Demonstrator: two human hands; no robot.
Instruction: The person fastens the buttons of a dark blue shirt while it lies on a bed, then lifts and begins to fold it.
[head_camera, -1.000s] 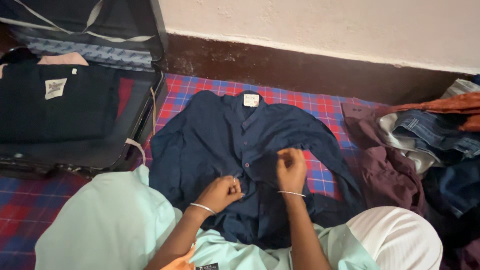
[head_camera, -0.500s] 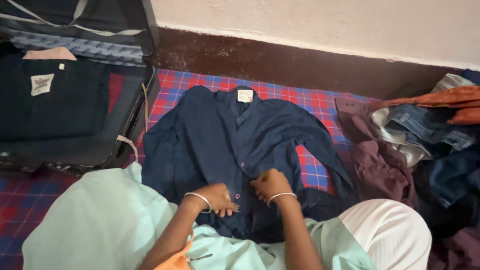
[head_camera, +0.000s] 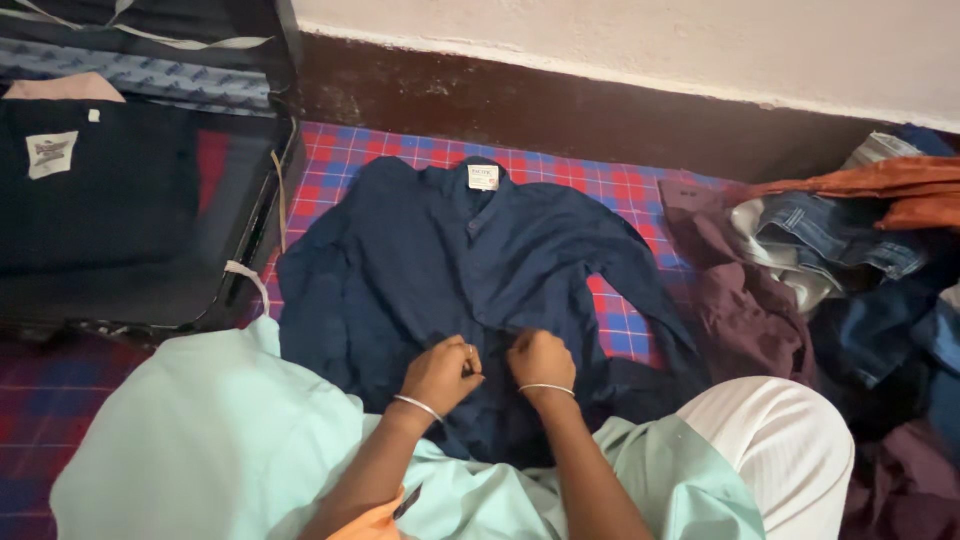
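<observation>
Both hands pinch the front placket of the navy shirt (head_camera: 470, 270), spread flat on the checked blanket (head_camera: 620, 205): left hand (head_camera: 440, 375) and right hand (head_camera: 538, 360) closed on cloth, seemingly buttoning. Next button lies just below the fingers.

white collar label (head_camera: 483, 177), cream suitcase-garment label (head_camera: 51, 154)

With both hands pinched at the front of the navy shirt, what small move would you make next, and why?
Probably finish fastening the button there. The left hand and right hand pinch the two front edges of the shirt together low on the placket, while the shirt lies collar-up and spread on the checked cloth.
</observation>
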